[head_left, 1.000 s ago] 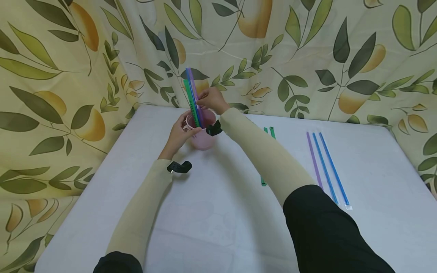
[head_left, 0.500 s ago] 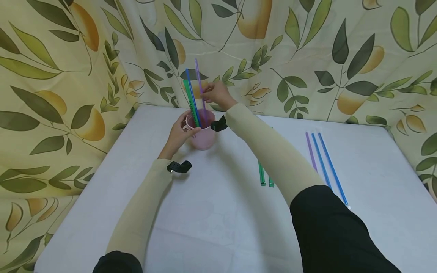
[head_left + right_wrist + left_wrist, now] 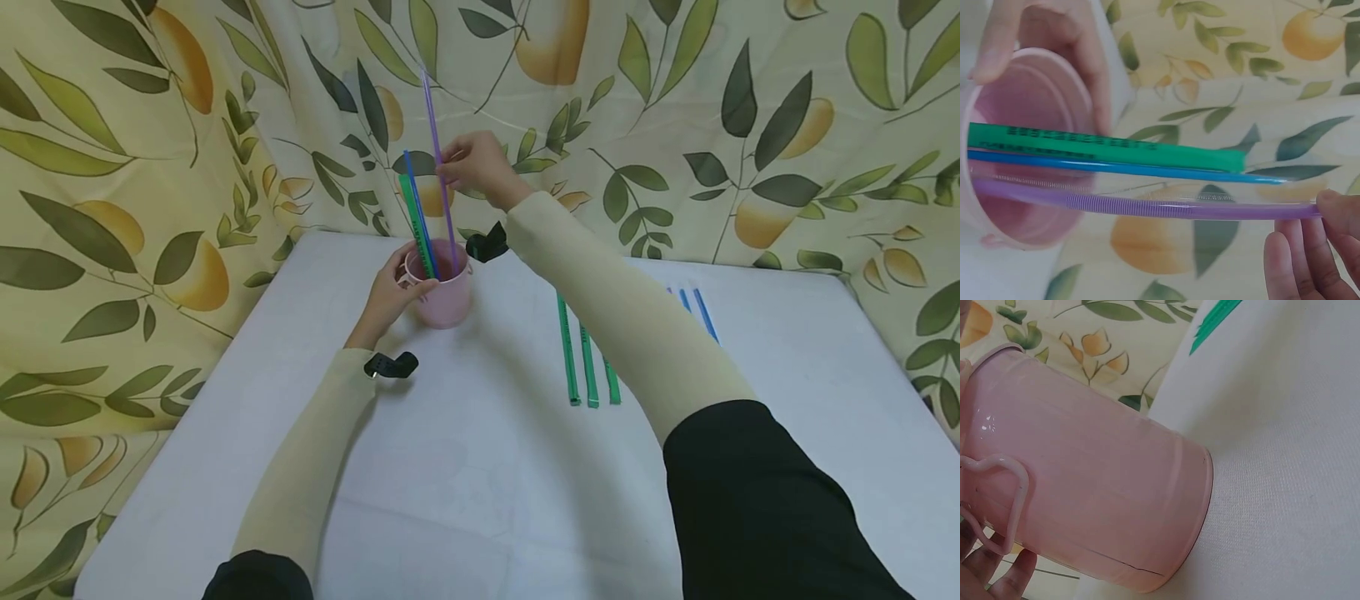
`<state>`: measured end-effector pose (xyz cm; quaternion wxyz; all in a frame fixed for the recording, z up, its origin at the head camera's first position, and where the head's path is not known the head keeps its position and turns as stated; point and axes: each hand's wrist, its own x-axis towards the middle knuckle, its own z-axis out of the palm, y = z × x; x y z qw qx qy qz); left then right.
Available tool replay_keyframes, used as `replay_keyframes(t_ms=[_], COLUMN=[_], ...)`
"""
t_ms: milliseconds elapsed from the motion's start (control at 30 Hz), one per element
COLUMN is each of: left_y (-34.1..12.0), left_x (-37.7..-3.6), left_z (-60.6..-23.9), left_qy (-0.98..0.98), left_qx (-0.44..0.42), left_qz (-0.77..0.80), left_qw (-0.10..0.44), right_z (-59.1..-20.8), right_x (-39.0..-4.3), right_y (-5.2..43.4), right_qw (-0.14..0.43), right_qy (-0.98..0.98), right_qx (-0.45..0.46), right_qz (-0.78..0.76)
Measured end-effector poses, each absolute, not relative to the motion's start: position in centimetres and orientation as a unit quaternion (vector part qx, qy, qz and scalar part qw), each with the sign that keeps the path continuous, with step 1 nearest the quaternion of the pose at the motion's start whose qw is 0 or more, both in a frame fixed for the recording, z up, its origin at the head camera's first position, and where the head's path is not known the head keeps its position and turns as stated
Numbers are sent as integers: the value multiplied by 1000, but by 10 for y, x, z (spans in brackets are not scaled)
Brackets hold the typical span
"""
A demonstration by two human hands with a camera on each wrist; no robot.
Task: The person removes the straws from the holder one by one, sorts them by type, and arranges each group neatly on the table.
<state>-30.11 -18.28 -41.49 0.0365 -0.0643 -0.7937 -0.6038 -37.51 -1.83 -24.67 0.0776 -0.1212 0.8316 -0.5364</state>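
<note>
My left hand [image 3: 386, 300] grips a small pink pail [image 3: 442, 304] at its rim; the pail stands on the white table with its wire handle [image 3: 1016, 500] showing in the left wrist view. Above its mouth my right hand [image 3: 480, 171] pinches a purple bendy straw [image 3: 1135, 207] near the upper end, thumb against fingers. The straw's ribbed neck shows in the right wrist view, and its lower end is hidden inside the pail. Beside it, a blue straw [image 3: 1147, 169] and a green-wrapped straw-like strip with dark print [image 3: 1116, 144] lean in the pail.
Several green strips [image 3: 588, 375] lie on the white table [image 3: 450, 467], right of the pail. Farther right are blue straws [image 3: 705, 317], partly hidden by my right sleeve. A leaf-patterned curtain [image 3: 570, 125] hangs right behind the table.
My right hand has risen, drawing the purple straw upward so more of it stands above the pail. My right arm uncovers more of the green strips. The left hand stays on the pail.
</note>
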Motion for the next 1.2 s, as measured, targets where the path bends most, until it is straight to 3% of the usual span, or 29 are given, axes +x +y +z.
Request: replay_keyframes(t_ms=[633, 1200], left_y=[-184, -182], left_x=[-301, -303], left_z=[-415, -415], left_qy=[-787, -792], left_qx=[-76, -53], left_qz=[-611, -608], left_qw=[50, 27], right_z=[-208, -257], right_x=[-346, -315], right_y=[13, 79], right_qw=[54, 108], right_qy=[839, 845], right_qx=[-179, -178], right_qz=[-511, -493])
